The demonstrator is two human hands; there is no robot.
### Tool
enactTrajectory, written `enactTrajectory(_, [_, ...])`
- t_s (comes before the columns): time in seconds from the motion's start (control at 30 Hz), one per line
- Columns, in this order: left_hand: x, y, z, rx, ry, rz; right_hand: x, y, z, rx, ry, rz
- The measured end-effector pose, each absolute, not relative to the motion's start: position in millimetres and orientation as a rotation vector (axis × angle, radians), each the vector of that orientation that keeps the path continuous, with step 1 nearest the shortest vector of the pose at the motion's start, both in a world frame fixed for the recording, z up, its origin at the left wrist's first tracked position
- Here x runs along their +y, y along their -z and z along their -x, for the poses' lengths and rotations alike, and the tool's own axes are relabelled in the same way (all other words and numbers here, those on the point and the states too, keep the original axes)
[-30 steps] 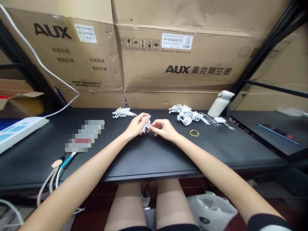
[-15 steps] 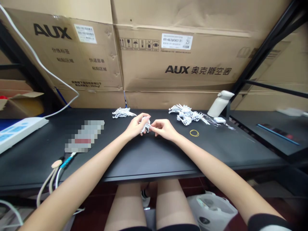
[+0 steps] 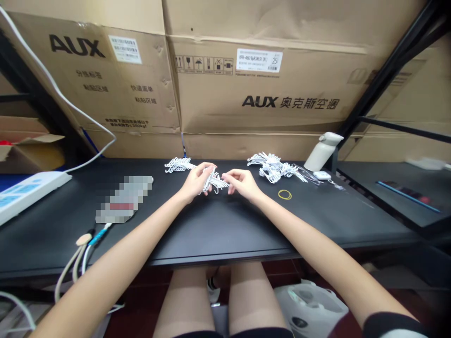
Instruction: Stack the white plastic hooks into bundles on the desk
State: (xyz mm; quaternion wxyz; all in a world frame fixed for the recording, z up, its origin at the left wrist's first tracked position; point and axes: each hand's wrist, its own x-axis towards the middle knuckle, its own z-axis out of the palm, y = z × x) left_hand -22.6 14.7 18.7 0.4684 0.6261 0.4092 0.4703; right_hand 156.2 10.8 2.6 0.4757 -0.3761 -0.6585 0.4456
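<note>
My left hand point(image 3: 196, 183) is closed around a bundle of thin white hooks point(image 3: 215, 182), their ends fanned out to the right. At those ends, my right hand point(image 3: 241, 184) pinches with thumb and forefinger; the exact piece between the fingertips is too small to make out. Behind my left hand lies a small bunch of similar white hooks point(image 3: 177, 164), neatly lined up. A larger, looser heap of white hooks point(image 3: 273, 166) rests beyond my right hand. Two thin yellow rubber bands point(image 3: 284, 194), or one looped double, lie on the black table point(image 3: 225, 234).
A pale bottle point(image 3: 322, 152) and a small white case point(image 3: 321, 175) stand at the back right. On the left are a blurred-out device point(image 3: 123, 199) with cables and a white power strip point(image 3: 33, 192). Cardboard boxes point(image 3: 211, 112) wall off the back. A plastic bag point(image 3: 310, 307) sits below.
The hooks in my left hand now spread out further to the right and show more. My right hand has drawn slightly up and away from my left.
</note>
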Motion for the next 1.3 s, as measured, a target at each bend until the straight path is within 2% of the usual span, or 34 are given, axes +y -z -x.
enactTrajectory(0.1, [16, -21, 24, 1.027, -1.226, -1.450, 20, 1, -163, -1.544, -0.920, 1.029])
enactTrajectory(0.27, [18, -22, 24, 1.032, -1.294, -1.382, 28, 9, -174, -1.891, -0.474, 1.237])
enactTrajectory(0.63, [18, -22, 25, 1.073, -1.305, -1.394, 33, 6, -184, -2.128, -0.440, 1.381])
enactTrajectory(0.9, [18, -22, 25, 1.094, -1.295, -1.422, 39, -2, -206, -2.044, -0.190, 1.646])
enactTrajectory(1.13, [18, -17, 25, 1.085, -1.264, -1.562, 36, -10, -194, -1.665, -0.791, 1.154])
enactTrajectory(1.3, [20, -12, 26, 1.082, -1.255, -1.687, 29, -15, -188, -1.728, -0.952, 1.012])
